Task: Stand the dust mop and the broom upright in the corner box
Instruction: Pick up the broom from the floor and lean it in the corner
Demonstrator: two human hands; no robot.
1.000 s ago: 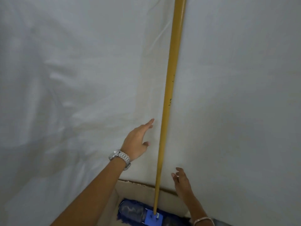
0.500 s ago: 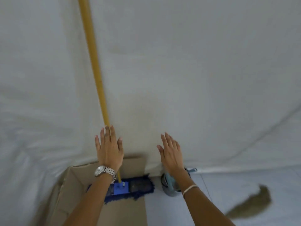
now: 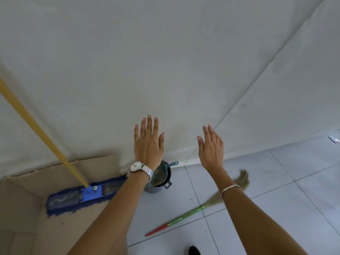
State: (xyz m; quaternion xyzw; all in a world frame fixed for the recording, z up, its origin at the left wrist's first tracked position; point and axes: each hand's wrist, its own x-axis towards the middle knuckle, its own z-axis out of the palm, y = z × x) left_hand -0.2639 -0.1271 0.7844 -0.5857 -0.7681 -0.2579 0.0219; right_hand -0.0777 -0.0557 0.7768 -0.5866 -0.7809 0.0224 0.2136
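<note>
Dust mop (image 3: 82, 195) stays standing in box (image 3: 22, 208); both hands, left (image 3: 148, 144) and right (image 3: 211, 146), now clear, grips wide, empty; broom (image 3: 195, 210) flat on floor (image 3: 276, 181).

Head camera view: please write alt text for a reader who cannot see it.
Both hands, left hand and right hand, are raised open and empty. The dust mop stands in the cardboard box; the broom lies on the tiled floor beside a grey bucket.

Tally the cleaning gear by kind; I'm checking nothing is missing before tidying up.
Dust mop: 1
Broom: 1
Bucket: 1
Dustpan: 1
Cardboard box: 1
Total: 5
</note>
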